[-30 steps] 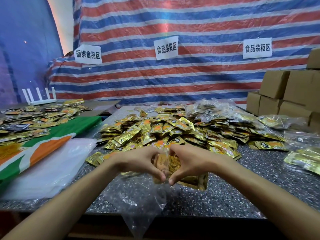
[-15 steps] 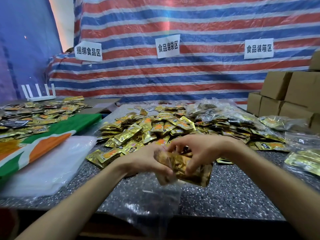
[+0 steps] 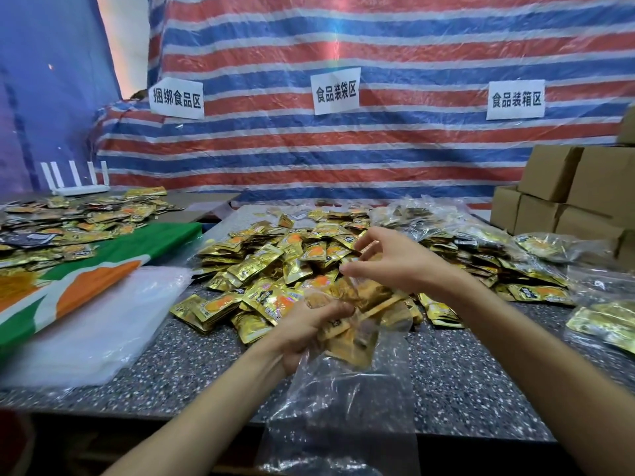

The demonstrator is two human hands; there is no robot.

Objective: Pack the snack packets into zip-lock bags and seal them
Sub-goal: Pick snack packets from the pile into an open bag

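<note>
Gold foil snack packets (image 3: 352, 338) are gripped by the left hand (image 3: 302, 333) at the mouth of a clear plastic zip-lock bag (image 3: 343, 407). Whether the right hand (image 3: 395, 261), just beyond, pinches anything cannot be told.

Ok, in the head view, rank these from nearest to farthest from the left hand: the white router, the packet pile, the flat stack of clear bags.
1. Packet pile, on the table just beyond the left hand.
2. Bag stack, further off to its left.
3. Router, far back left.
</note>
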